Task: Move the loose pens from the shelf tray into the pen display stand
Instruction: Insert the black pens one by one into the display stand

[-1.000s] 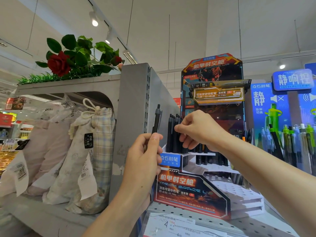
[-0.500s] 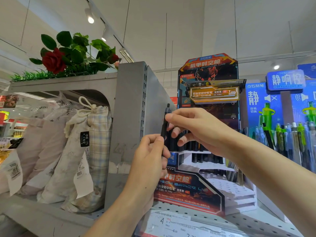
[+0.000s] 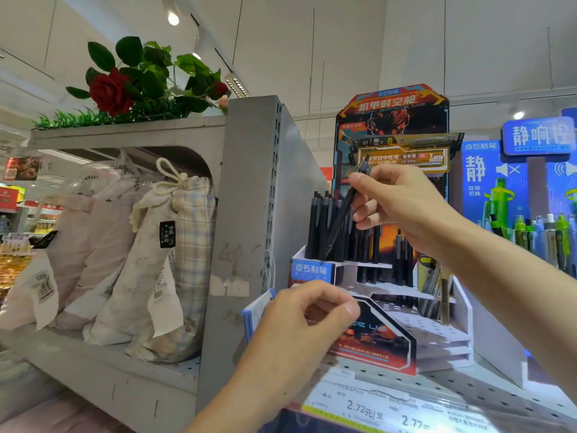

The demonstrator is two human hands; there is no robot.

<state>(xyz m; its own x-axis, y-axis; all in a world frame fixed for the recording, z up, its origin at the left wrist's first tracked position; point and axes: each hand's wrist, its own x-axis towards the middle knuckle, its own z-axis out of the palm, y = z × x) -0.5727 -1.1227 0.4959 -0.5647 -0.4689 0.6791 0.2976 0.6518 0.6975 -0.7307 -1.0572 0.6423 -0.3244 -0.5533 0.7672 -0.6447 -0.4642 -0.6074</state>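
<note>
Pinching a black pen (image 3: 343,214), the right hand (image 3: 402,201) hovers over the display stand (image 3: 437,335).

Two hands (image 3: 402,207), one tilted pen (image 3: 343,214), one display stand (image 3: 437,345), two red roses (image 3: 109,92).

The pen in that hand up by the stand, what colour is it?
Black, or a very dark grey. The pen in the right hand shows best in the head view.

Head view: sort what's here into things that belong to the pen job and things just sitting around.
Job:
black pen, held tilted by the right hand
pen display stand
left hand, holding nothing

Just around:
drawstring fabric bags
artificial rose
green pens
price label
</note>
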